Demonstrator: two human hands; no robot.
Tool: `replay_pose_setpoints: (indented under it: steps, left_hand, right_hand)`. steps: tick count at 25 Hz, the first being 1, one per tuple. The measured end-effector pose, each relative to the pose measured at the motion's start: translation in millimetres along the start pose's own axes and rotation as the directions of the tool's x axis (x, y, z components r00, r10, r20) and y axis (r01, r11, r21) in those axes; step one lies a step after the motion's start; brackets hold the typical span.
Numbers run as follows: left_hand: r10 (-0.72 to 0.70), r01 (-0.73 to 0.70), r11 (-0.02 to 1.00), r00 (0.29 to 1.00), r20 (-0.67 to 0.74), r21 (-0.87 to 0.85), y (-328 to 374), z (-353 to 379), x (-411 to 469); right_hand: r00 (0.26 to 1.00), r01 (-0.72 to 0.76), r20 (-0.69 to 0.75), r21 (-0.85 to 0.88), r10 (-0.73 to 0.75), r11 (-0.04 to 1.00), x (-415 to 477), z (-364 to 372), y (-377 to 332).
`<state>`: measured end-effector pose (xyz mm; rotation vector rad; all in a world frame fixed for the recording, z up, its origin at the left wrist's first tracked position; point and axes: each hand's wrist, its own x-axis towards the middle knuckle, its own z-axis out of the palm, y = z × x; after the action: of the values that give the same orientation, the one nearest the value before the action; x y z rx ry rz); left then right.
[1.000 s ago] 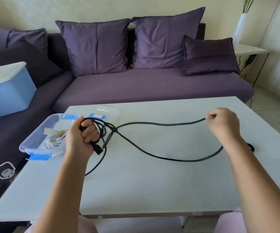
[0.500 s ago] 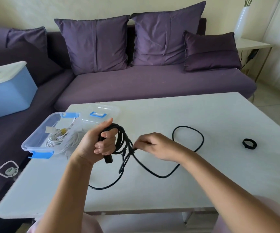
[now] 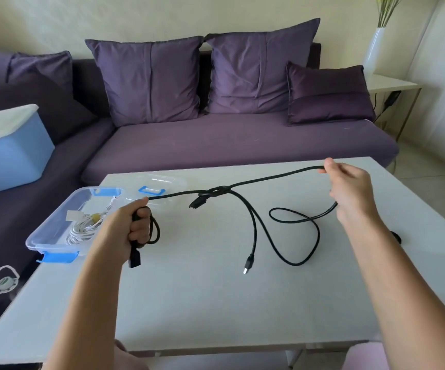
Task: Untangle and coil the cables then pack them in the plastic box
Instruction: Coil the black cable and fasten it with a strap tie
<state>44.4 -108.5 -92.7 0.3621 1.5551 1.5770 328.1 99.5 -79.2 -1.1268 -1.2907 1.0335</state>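
A black cable [image 3: 274, 177] stretches taut above the white table [image 3: 216, 303] between my two hands, with a knot [image 3: 217, 192] near its middle. My left hand [image 3: 128, 225] is shut on a small coil of it, and a black plug hangs below the fist. My right hand [image 3: 349, 190] pinches the cable at the far right. From the knot, two strands drop down; one ends in a USB plug [image 3: 248, 264], the other loops on the table. The clear plastic box [image 3: 56, 236] with blue clips sits at the left and holds a coiled white cable [image 3: 82, 228].
The box's clear lid [image 3: 160, 182] lies behind the box. A small black band [image 3: 396, 236] lies on the table by my right forearm. A purple sofa [image 3: 229, 140] with cushions stands beyond the table, with a blue bin [image 3: 8, 156] on its left part.
My right hand has moved from beside the left hand out to the upper right, pulling the cable taut. A knot and two hanging ends now show between the hands.
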Motion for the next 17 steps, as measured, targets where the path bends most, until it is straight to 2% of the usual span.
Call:
replay_pose_setpoints:
  steps: [1,3,5,6,7,9,10,11,12,13,14,15,16,17]
  left_hand:
    - [0.048,-0.049,0.999,0.997,-0.055,-0.02,-2.7,3.1,2.0]
    - [0.147,-0.143,0.989,0.981,-0.127,0.037,-8.8,11.6,3.4]
    - [0.204,-0.192,0.976,0.972,-0.114,0.106,-15.4,20.6,1.5]
    - [0.206,-0.198,0.976,0.974,-0.09,0.096,-19.3,26.0,0.9]
    - [0.195,-0.191,0.98,0.979,-0.064,0.059,-22.5,32.2,-0.9]
    - [0.173,-0.173,0.984,0.985,0.019,-0.036,-28.2,42.4,-3.9]
    - [0.17,-0.165,0.984,0.983,0.076,-0.066,-30.5,45.8,-4.7]
    - [0.17,-0.158,0.983,0.976,0.136,-0.089,-32.0,49.2,-6.8]
    - [0.177,-0.158,0.981,0.966,0.187,-0.112,-32.8,50.8,-7.7]
    - [0.183,-0.154,0.978,0.956,0.227,-0.143,-32.9,52.7,-9.6]
    - [0.188,-0.146,0.974,0.948,0.258,-0.173,-33.3,54.4,-11.5]
    - [0.189,-0.133,0.97,0.939,0.287,-0.205,-33.6,56.1,-13.8]
    - [0.194,-0.127,0.966,0.931,0.31,-0.226,-34.8,57.8,-15.5]
    - [0.198,-0.122,0.964,0.923,0.329,-0.236,-35.8,60.2,-17.6]
  right_hand:
    - [0.999,0.051,0.007,-0.072,-0.05,0.996,0.9,0.6,2.7]
    - [0.991,0.123,0.099,-0.326,-0.095,0.937,4.1,0.5,12.1]
    - [0.951,0.151,0.306,-0.589,0.046,0.794,5.6,-1.7,21.3]
    - [0.889,0.185,0.423,-0.682,0.175,0.707,4.7,-2.9,24.2]
    - [0.798,0.23,0.513,-0.745,0.317,0.627,2.3,-3.1,25.5]
    - [0.57,0.312,0.613,-0.777,0.547,0.547,-8.0,2.6,26.2]
    - [0.468,0.365,0.646,-0.762,0.603,0.534,-14.3,7.5,27.2]
    - [0.418,0.429,0.674,-0.737,0.609,0.522,-20.6,12.9,28.7]
    - [0.424,0.471,0.714,-0.699,0.557,0.538,-25.5,19.5,31.5]
    - [0.475,0.461,0.751,-0.657,0.459,0.597,-31.4,26.6,33.7]
    - [0.538,0.37,0.764,-0.593,0.355,0.715,-39.3,34.4,34.4]
    - [0.57,0.199,0.757,-0.503,0.318,0.841,-48.2,42.1,32.2]
    - [0.542,0.025,0.77,-0.415,0.336,0.91,-55.8,49.5,29.9]
    - [0.456,-0.098,0.807,-0.374,0.375,0.922,-63.1,55.4,26.6]
